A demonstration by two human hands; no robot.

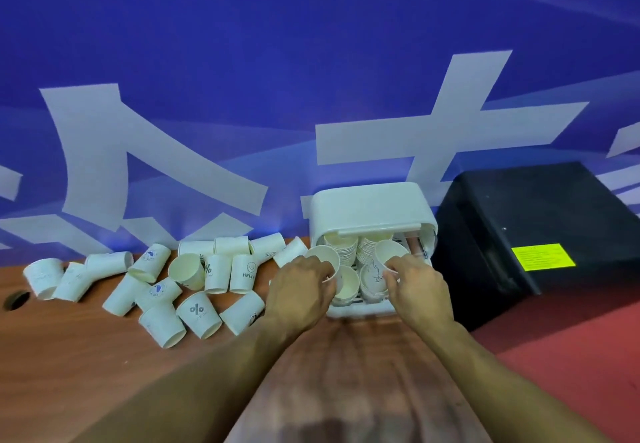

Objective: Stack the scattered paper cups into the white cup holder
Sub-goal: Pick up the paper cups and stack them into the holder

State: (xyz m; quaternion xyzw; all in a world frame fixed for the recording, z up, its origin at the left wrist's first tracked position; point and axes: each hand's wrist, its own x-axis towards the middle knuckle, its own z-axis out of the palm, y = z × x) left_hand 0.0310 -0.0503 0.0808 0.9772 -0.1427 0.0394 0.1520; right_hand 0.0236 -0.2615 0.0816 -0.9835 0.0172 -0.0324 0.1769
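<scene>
The white cup holder (372, 210) stands on the wooden counter (86, 356), backed against a blue banner (242, 62) with big pale lettering, and its front is open toward the person. Inside it, several stacks of paper cups (343, 247) show rim-up, two at the back and two nearer the front. The left hand (304, 292) is at the holder's open front on its left side, fingers (323, 274) wrapped round one cup (323, 257) whose open mouth faces up, held just over the front-left stack. The right hand (414, 281) is at the holder's front on the right side, its fingers clenched on a second cup (389, 252), also mouth up, held over the front-right stack. Whether either cup already touches the stack under it, I cannot tell. To the left of the holder, the scattered cups (197, 311) lie in a loose heap along the counter, most tipped on their sides, a few upside down and one upright, some bearing small printed marks; the nearest ones sit just beside the left hand, the farthest well apart from the holder. Right of the holder, almost touching its side, sits a black box (519, 221) with a yellow-green label (542, 255). Beyond the counter's edge on that side there is red floor (571, 356).
</scene>
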